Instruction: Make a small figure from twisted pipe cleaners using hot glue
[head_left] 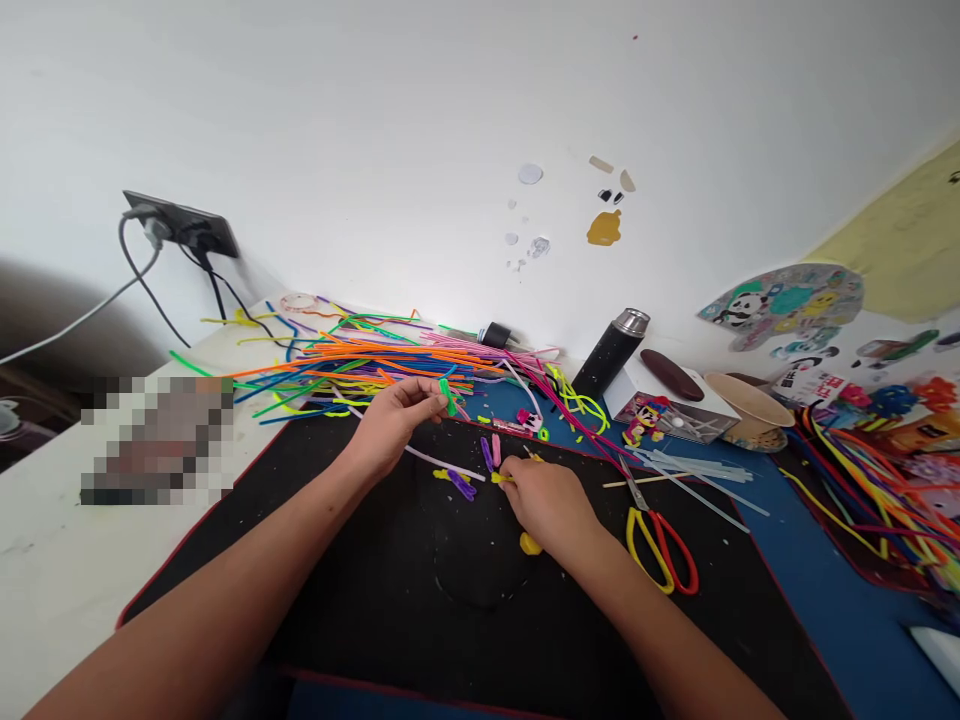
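Note:
Above the black mat (pixel 360 590), my left hand (pixel 401 420) pinches a small folded green pipe cleaner (pixel 448 398) between thumb and fingertips. My right hand (pixel 551 500) is low over the mat, its fingers closed at a short yellow pipe cleaner piece (pixel 498 478) whose end sticks out. Just beyond those fingers lie a purple folded piece (pixel 486 454) and a pink folded piece (pixel 496 449). Left of them, another purple folded piece (pixel 462 485) rests against a yellow one. A yellow object (pixel 531 544) shows partly under my right wrist.
Loose pipe cleaners (pixel 360 355) pile up along the wall. To the right are scissors (pixel 660 550) with yellow and red handles, clear sticks (pixel 697 468), a black thermos (pixel 609 355), a bowl (pixel 750 410) and more pipe cleaners (pixel 885 490). A wall socket (pixel 180 222) with cables is at left.

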